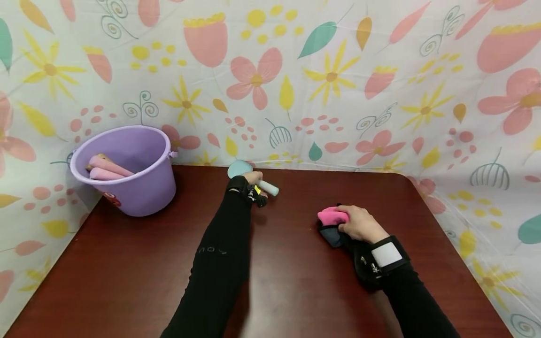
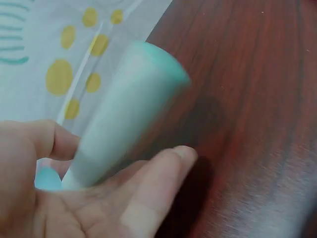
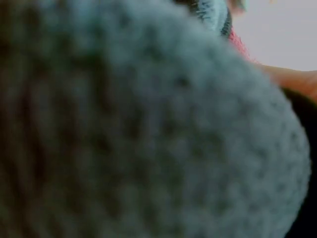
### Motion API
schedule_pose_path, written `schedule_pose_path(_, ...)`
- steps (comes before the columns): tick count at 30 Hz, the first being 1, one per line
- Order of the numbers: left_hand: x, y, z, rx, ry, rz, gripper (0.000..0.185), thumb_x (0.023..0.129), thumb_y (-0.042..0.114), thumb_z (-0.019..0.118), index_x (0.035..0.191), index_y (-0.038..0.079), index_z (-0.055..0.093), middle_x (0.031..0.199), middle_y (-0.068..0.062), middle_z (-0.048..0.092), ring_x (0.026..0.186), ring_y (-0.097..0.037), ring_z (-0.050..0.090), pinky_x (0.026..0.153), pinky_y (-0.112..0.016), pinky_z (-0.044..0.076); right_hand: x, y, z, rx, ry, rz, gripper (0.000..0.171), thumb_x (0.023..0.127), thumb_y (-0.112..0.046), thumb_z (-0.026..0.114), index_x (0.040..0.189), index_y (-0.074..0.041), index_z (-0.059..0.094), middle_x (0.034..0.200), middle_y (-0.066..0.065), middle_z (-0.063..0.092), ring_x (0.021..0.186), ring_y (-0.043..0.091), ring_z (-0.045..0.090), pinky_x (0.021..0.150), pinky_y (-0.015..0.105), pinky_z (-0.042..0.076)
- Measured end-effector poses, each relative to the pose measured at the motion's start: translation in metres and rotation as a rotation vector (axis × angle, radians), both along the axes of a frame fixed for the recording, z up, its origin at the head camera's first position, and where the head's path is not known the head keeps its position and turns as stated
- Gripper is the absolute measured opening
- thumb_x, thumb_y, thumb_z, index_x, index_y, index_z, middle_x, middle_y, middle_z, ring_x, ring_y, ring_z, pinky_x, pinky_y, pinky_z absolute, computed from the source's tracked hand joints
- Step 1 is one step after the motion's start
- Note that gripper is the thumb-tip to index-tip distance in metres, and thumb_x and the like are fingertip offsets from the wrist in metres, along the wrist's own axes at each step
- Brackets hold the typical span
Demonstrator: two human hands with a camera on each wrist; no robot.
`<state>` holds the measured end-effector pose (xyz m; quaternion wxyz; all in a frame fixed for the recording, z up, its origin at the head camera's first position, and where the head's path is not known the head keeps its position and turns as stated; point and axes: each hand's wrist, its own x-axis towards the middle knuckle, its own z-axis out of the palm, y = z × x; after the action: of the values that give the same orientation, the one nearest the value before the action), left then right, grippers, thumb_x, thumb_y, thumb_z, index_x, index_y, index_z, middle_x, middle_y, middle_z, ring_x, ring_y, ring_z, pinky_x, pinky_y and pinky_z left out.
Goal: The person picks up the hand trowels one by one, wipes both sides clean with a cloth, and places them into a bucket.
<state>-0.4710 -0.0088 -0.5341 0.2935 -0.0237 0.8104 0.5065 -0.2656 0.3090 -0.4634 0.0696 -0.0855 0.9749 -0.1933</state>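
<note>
Near the table's far edge my left hand (image 1: 253, 178) holds a light-blue object with a rounded head (image 1: 239, 168) and a pale cylindrical handle (image 1: 269, 188). The left wrist view shows this handle (image 2: 126, 104) widening toward a mint-coloured end, with fingers around its narrower part; its exact kind is unclear. On the right side of the table, my right hand (image 1: 361, 223) grips a bundle of soft cloth, bright pink cloth (image 1: 332, 216) above dark grey cloth (image 1: 331, 236). Blurred grey knit (image 3: 198, 129) fills most of the right wrist view and hides the fingers.
A purple bucket (image 1: 143, 197) stands at the back left of the brown table (image 1: 291, 291). Pink cylindrical things (image 1: 111, 165) lean inside it, with a tan piece beside them. A flower-printed curtain (image 1: 313, 108) hangs behind and beside the table.
</note>
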Motion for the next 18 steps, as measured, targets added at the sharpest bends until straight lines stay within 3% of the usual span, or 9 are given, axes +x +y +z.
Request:
schedule_pose_path(3,0.041,-0.005,0.030,0.130,-0.096,0.113,0.051,0.098,0.024,0.043,0.142,-0.001,0.036,0.131,-0.026,0.047,0.106,-0.033,0.060,0.084,-0.033,0.049,0.001,0.002,0.001,-0.078,-0.007,-0.012,0.045,0.080,-0.003,0.068,0.124,-0.003,0.061,0.095,0.015,0.062,0.072,0.027,0.056,0.063,0.038,0.045)
schedule_pose_path(4,0.066,-0.006,0.051,0.201,-0.138,0.152,0.053,0.100,0.022,0.042,0.146,-0.002,0.031,0.137,-0.030,0.043,0.115,-0.036,0.057,0.090,-0.035,0.049,0.001,0.002,0.003,-0.108,-0.005,-0.015,0.044,0.080,-0.002,0.067,0.124,-0.003,0.061,0.092,0.014,0.061,0.067,0.025,0.056,0.059,0.036,0.045)
schedule_pose_path(5,0.084,-0.007,0.065,0.234,-0.164,0.183,0.053,0.102,0.020,0.041,0.147,-0.004,0.028,0.139,-0.033,0.040,0.121,-0.040,0.054,0.094,-0.037,0.048,0.002,0.003,0.004,-0.138,-0.003,-0.017,0.043,0.081,-0.002,0.067,0.123,-0.004,0.061,0.088,0.014,0.061,0.062,0.023,0.055,0.056,0.035,0.045)
schedule_pose_path(7,0.101,-0.014,0.075,0.240,-0.140,0.148,0.050,0.104,0.023,0.041,0.143,-0.007,0.034,0.134,-0.035,0.046,0.117,-0.040,0.056,0.091,-0.038,0.050,0.003,0.003,0.007,-0.203,0.008,-0.027,0.043,0.082,-0.001,0.066,0.124,-0.004,0.060,0.086,0.013,0.059,0.056,0.021,0.053,0.052,0.034,0.044)
schedule_pose_path(9,0.108,-0.020,0.079,0.198,-0.076,0.069,0.045,0.105,0.023,0.040,0.136,-0.010,0.041,0.124,-0.030,0.054,0.106,-0.035,0.062,0.088,-0.037,0.050,0.005,0.004,0.012,-0.246,0.044,-0.036,0.043,0.083,-0.001,0.066,0.125,-0.005,0.059,0.087,0.012,0.058,0.054,0.020,0.051,0.051,0.033,0.043)
schedule_pose_path(11,0.107,-0.026,0.074,0.197,-0.025,0.018,0.042,0.105,0.023,0.039,0.132,-0.009,0.045,0.108,-0.026,0.062,0.090,-0.029,0.067,0.083,-0.037,0.052,0.006,0.003,0.018,-0.284,0.076,-0.046,0.041,0.085,-0.001,0.065,0.125,-0.006,0.059,0.088,0.013,0.057,0.055,0.020,0.050,0.052,0.034,0.041)
schedule_pose_path(13,0.107,-0.031,0.066,0.246,-0.016,0.033,0.042,0.105,0.023,0.042,0.132,-0.008,0.046,0.094,-0.021,0.065,0.074,-0.024,0.068,0.076,-0.036,0.055,0.008,0.000,0.025,-0.324,0.100,-0.057,0.040,0.087,-0.002,0.064,0.127,-0.007,0.057,0.092,0.015,0.056,0.057,0.022,0.050,0.054,0.034,0.042)
schedule_pose_path(16,0.113,-0.037,0.060,0.297,0.017,0.044,0.043,0.104,0.021,0.046,0.136,-0.008,0.042,0.084,-0.021,0.066,0.065,-0.022,0.068,0.071,-0.037,0.057,0.011,-0.006,0.038,-0.380,0.133,-0.066,0.040,0.090,-0.004,0.062,0.129,-0.008,0.056,0.099,0.017,0.057,0.065,0.026,0.052,0.058,0.035,0.043)
schedule_pose_path(18,0.122,-0.039,0.063,0.294,0.069,0.032,0.042,0.104,0.020,0.048,0.133,-0.009,0.043,0.081,-0.019,0.066,0.063,-0.021,0.067,0.067,-0.036,0.057,0.014,-0.010,0.046,-0.413,0.169,-0.069,0.040,0.091,-0.004,0.062,0.130,-0.009,0.056,0.105,0.017,0.058,0.073,0.027,0.053,0.063,0.035,0.044)
